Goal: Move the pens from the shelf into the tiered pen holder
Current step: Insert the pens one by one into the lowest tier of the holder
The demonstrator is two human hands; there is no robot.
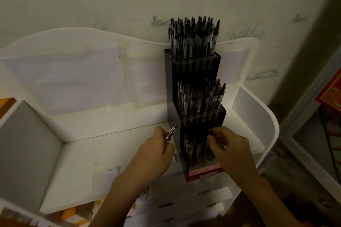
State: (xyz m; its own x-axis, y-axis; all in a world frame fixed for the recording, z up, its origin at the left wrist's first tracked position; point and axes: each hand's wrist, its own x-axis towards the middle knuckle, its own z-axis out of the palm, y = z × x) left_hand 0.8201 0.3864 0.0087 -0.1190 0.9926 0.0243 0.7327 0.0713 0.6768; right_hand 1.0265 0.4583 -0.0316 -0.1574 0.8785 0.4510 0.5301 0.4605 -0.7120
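A dark tiered pen holder (171, 86) stands on the white shelf (114, 145) against the wall. Its top tier (193, 37) and middle tier (201, 97) are packed with several black pens. The lowest tier (193, 145) also holds several pens. My left hand (156, 151) grips a pen (170, 132) just left of the holder, the tip pointing up and right. My right hand (227, 143) is at the lowest tier with curled fingers pinching among the pens there; what exactly it holds is hidden.
The shelf has a tall white back panel (73, 72) with taped paper and white side walls (256, 116). A pink base (204, 170) shows under the holder. Small white drawers (203, 199) sit below. Orange boxes (73, 214) lie at lower left.
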